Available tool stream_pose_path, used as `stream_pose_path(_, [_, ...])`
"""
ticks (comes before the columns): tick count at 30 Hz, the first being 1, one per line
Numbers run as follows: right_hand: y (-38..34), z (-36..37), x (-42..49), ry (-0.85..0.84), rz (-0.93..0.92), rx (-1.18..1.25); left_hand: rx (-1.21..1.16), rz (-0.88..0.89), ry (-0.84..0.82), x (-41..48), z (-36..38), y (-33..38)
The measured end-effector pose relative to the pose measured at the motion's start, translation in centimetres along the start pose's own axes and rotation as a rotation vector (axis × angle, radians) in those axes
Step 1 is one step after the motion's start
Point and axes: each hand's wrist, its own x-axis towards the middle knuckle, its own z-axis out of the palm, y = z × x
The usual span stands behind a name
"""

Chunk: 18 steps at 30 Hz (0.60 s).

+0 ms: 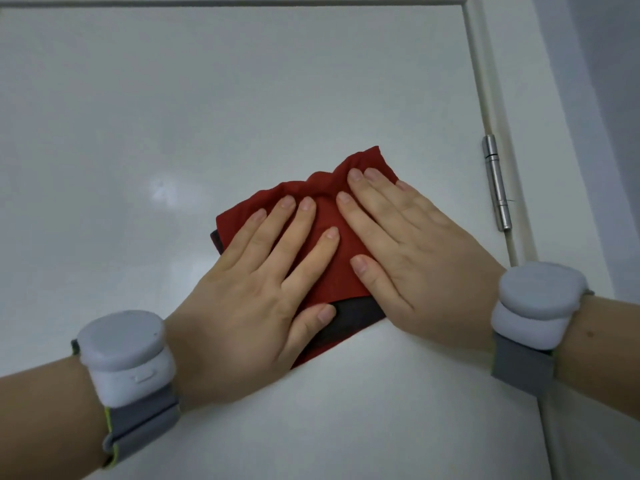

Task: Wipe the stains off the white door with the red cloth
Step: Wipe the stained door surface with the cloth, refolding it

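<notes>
One red cloth lies flattened against the white door, roughly mid-panel. It is folded so that a dark layer shows at its 6 and 9 o'clock edges. That makes it a thick pad rather than a loose sheet, which I judge makes it easier to push evenly.

Both hands lie on it with fingers straight and spread, gripping nothing. The left hand covers the cloth's 7 o'clock half and the right hand its 4 o'clock half, fingertips angled toward each other near 12. Flat palms pin the fabric to the upright surface, so it cannot drop and its whole face can rub. The corner at 1 o'clock is rucked into folds beyond the right fingertips.

At 9 o'clock from the cloth, well apart, sits a pale smudge — stain or glare, I cannot tell. Toward 3 o'clock a metal hinge stands at the door's edge beside the frame. Each wrist carries a grey strapped device — left, right.
</notes>
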Motion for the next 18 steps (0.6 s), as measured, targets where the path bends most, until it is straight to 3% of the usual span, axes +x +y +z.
stream_pose_path(8, [4.1, -1.3, 5.3, -0.117, 0.088, 0.03, 0.008, -0.059, -0.028, 5.9, -0.7, -3.3])
stream_pose_path(18, [4.2, -0.7, 4.9, -0.032, 0.066, 0.016, 0.03, -0.07, 0.009, 6.0, -0.4, -2.9])
